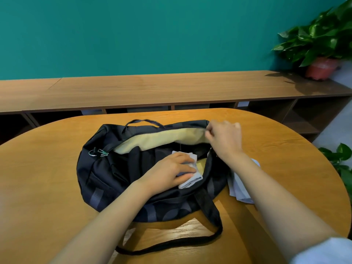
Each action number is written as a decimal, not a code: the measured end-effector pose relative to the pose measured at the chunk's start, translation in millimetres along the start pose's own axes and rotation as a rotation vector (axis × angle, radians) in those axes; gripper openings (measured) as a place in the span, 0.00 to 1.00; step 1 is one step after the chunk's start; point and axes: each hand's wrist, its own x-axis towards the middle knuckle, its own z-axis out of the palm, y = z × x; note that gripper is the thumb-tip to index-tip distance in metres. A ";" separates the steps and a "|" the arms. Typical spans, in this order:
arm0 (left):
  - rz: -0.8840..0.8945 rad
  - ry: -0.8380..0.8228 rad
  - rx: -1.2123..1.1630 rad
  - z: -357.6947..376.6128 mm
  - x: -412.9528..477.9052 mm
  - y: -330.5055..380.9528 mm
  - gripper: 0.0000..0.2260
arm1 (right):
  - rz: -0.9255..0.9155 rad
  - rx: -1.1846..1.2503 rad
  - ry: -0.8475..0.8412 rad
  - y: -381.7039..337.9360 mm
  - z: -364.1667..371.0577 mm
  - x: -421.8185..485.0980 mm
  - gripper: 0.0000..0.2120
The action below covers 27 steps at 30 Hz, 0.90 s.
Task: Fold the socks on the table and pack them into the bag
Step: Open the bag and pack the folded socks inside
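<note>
A folded sock (190,177), pale grey-blue, sits at the mouth of the bag (118,168), gripped by the left hand (169,171), whose fingers cover most of it. The black bag lies open on the round wooden surface (47,168), showing a tan lining. The right hand (224,137) pinches the far edge of the opening and lifts it; what exactly its fingertips grip is hard to make out. More pale socks (240,187) lie on the surface just right of the bag, partly hidden by the right forearm. The bag's strap (171,244) loops toward the viewer. Behind stand a low shelf (152,90) and a potted plant (322,44).
</note>
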 end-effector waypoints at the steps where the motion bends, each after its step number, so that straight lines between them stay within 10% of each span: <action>1: -0.005 0.004 0.011 0.1 0.7 -0.2 0.16 | 0.038 0.050 0.049 2.4 -3.2 2.2 0.07; 13: -0.100 -0.361 0.166 3.3 19.0 2.6 0.31 | -0.342 0.090 -0.083 23.9 17.1 -154.3 0.20; 27: -0.104 -0.211 0.454 5.3 9.0 -3.4 0.28 | -0.425 -0.017 0.057 33.0 22.6 -147.7 0.12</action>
